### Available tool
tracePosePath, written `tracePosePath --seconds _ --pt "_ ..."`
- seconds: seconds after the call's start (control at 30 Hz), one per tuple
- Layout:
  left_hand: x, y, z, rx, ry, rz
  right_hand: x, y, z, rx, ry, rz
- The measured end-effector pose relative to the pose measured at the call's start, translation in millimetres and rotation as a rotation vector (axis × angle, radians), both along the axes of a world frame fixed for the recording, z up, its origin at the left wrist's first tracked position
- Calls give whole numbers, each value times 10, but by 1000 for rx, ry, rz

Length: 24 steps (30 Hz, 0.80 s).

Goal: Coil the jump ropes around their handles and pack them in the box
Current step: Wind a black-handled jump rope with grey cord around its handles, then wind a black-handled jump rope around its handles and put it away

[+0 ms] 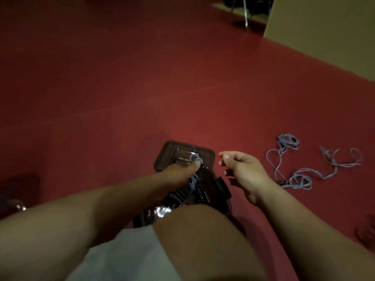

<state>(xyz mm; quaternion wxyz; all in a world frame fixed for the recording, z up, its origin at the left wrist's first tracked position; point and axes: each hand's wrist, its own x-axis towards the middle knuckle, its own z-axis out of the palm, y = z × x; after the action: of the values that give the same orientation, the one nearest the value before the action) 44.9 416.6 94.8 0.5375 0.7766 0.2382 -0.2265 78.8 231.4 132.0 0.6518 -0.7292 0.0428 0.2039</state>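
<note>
A dark box point(168, 153) with a clear lid lies on the red floor in front of my knee. My left hand point(178, 173) reaches over it and holds a coiled jump rope point(193, 184), black handles wrapped in light-blue cord, with a small blue loop by the fingertips. My right hand point(241, 169) hovers just right of the box, fingers loosely curled and holding nothing. Loose light-blue rope point(298, 177) lies tangled on the floor to the right, with another tangle point(341, 157) further right.
Red carpet point(121, 88) covers the floor all round. A pale wall or cabinet point(324, 33) stands at the back right, with chair legs point(245, 15) beside it. My bare knee point(203, 240) fills the lower middle. A dark object point(16, 205) lies at the left edge.
</note>
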Motion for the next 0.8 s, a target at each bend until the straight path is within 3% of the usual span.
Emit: tracePosePath --seconds 0.23,0.3,0.43,0.5,0.6,0.8 --pt "-220 42 -1167 -260 290 476 -21 259 -885 -294 105 200" --pt "-244 30 -1268 -364 341 526 -21 332 -999 -307 121 222" --pt "-301 11 -1379 -389 350 569 0 438 -1111 -316 146 244" --pt "-330 22 -1508 -261 295 574 9 405 -1141 -335 164 238" --pt "-398 22 -1450 79 171 450 12 312 -1117 -337 178 212" --pt "-197 -226 -914 284 -54 307 86 0 -516 -120 120 -89"
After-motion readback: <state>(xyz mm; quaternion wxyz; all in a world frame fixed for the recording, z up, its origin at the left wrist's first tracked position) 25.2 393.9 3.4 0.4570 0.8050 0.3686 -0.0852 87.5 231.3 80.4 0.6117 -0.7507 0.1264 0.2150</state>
